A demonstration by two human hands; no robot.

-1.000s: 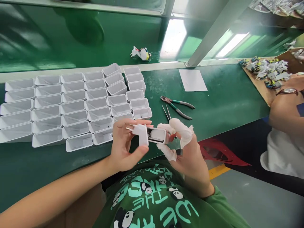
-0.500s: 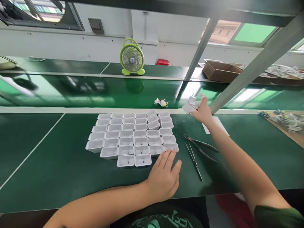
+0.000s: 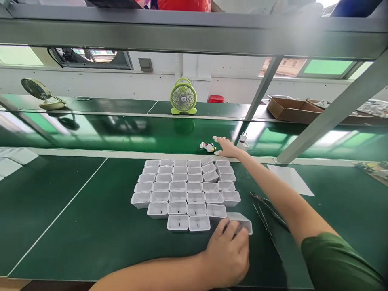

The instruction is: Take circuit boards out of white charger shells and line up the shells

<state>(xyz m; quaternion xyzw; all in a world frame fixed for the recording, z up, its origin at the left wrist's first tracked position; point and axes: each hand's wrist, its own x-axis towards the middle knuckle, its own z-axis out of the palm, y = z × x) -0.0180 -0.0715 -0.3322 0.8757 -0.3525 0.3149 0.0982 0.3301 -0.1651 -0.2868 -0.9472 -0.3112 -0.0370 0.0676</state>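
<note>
My left hand (image 3: 228,255) grips a small white plastic tray (image 3: 242,220), tilted and pulled away from the front right of the tray rows. Those rows of white trays (image 3: 177,222) stand close together on the green table, and several show a small dark mark inside. My right hand (image 3: 227,148) reaches over the green belt, its thumb and forefinger spread and white at the tips. A small white part with coloured bits (image 3: 207,147) lies right beside these fingertips. Behind the right wrist, a white tray (image 3: 242,144) with pieces in it sits on the belt.
Pliers (image 3: 268,204) and tweezers (image 3: 263,220) lie right of the trays, under my right arm. A white sheet (image 3: 291,180) lies further right. A slanted metal post (image 3: 330,109) rises at right. A green fan (image 3: 183,97) stands behind the belt.
My right hand has left the white pieces at right and moved left to the small part on the belt. My left hand has pulled a tray out of the rows. The view has tilted up.
</note>
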